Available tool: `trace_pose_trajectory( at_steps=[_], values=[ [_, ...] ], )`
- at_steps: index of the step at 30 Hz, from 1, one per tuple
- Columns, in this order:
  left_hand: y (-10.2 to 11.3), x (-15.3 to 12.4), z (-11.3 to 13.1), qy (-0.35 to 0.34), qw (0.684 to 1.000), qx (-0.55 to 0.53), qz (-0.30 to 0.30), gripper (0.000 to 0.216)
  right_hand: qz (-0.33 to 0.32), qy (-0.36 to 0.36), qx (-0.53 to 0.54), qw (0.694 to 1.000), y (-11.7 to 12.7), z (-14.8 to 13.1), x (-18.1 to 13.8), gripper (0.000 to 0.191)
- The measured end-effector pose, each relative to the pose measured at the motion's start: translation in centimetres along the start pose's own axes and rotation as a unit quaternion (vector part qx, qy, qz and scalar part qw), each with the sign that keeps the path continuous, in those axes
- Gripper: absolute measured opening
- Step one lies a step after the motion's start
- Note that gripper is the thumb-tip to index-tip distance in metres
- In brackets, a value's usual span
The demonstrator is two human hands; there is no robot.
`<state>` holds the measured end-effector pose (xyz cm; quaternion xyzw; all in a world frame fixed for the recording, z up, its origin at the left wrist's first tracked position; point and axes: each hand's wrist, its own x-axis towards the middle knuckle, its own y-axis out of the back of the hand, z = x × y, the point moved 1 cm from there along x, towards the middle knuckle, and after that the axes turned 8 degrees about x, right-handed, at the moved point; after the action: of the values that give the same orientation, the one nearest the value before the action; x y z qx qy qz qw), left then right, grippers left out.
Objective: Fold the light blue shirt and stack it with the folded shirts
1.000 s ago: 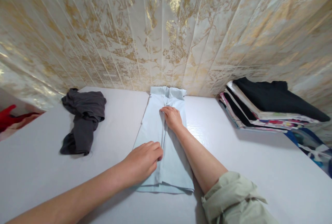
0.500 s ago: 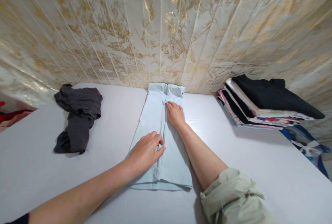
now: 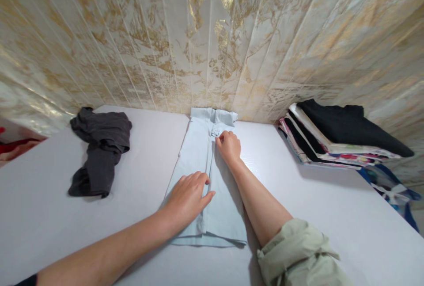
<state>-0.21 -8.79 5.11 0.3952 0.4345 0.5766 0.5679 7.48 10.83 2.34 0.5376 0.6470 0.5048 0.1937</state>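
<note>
A crumpled dark grey garment lies left on the white counter. Centrally, the left hand, thumb and fingers spread, rests on a folded pale blue garment; the right hand's fingers pinch its far part. Far right: stacked folded clothes.

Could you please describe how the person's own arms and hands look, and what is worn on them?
The left hand and right hand are bare, with no gloves or rings visible. The right arm wears a pale green sleeve, rolled into thick folds. The left forearm is uncovered; only a dark cloth edge, probably a sleeve, shows.
</note>
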Motion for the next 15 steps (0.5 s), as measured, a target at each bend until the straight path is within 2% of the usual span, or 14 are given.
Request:
trace_pose_trajectory(
  at_steps=[4, 10, 13, 15],
  values=[
    [-0.2, 0.7, 0.2, 0.008, 1.000, -0.009, -0.006, 0.010, -0.001, -0.009, -0.032, 0.999, -0.3, -0.7, 0.0, 0.030],
    [-1.0, 0.7, -0.7, -0.025, 0.998, -0.052, 0.017, 0.011, -0.010, -0.021, -0.004, 1.000, -0.3, -0.6, 0.2, 0.012],
    [0.1, 1.9, -1.8, -0.031, 0.996, -0.085, 0.028, 0.009, -0.008, -0.032, 0.055, 0.998, -0.2, 0.1, 0.3, 0.011],
    [1.7, 3.9, -2.4, -0.034, 0.995, -0.072, 0.061, 0.007, -0.001, -0.034, 0.098, 0.995, -0.2, 0.4, 0.4, 0.011]
  ],
)
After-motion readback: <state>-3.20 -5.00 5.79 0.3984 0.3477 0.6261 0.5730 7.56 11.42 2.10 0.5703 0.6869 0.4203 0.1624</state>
